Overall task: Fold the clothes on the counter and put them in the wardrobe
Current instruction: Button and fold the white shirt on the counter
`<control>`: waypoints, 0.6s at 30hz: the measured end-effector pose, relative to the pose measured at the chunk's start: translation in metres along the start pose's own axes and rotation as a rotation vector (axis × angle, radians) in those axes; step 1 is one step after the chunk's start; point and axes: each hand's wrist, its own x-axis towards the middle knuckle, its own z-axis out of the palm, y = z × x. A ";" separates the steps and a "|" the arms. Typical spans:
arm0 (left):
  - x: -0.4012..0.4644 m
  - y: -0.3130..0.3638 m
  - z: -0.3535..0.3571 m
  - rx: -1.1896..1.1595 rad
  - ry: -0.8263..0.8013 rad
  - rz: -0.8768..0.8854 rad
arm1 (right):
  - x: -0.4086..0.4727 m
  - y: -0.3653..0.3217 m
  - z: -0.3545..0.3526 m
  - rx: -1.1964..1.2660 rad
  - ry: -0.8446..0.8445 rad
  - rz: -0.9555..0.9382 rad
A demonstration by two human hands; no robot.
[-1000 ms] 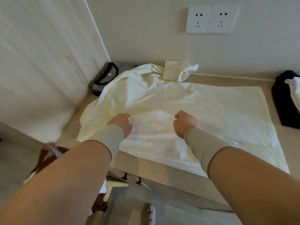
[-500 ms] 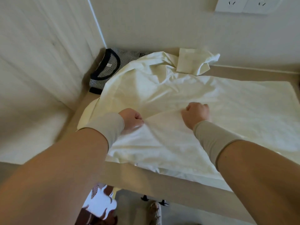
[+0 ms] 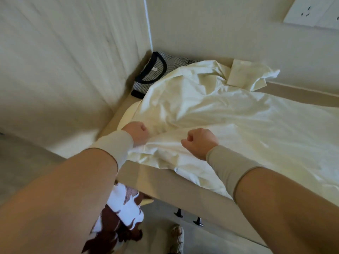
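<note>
A large cream garment [image 3: 229, 114] lies spread over the beige counter [image 3: 165, 182], its near edge hanging slightly over the front lip. My left hand [image 3: 136, 132] grips the fabric near the garment's left side with curled fingers. My right hand [image 3: 199, 143] is a fist pinching a raised fold of the same cloth a little to the right. A sleeve or collar piece [image 3: 245, 74] is bunched at the back by the wall. A striped grey top with a dark neckline [image 3: 152, 74] lies in the back left corner, partly under the cream garment.
Walls close the counter on the left and at the back; a white socket plate [image 3: 311, 13] is on the back wall. Below the counter front are dark knobs [image 3: 178, 213], the floor and a foot [image 3: 177, 237].
Both hands have drawn the cloth toward the counter's front edge and leftward, so it bunches up near them. The view has shifted left and closer; the dark clothes at the right left the frame.
</note>
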 end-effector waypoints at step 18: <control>-0.026 -0.059 -0.003 0.253 0.235 -0.262 | -0.030 -0.017 0.048 -0.424 -0.052 -0.218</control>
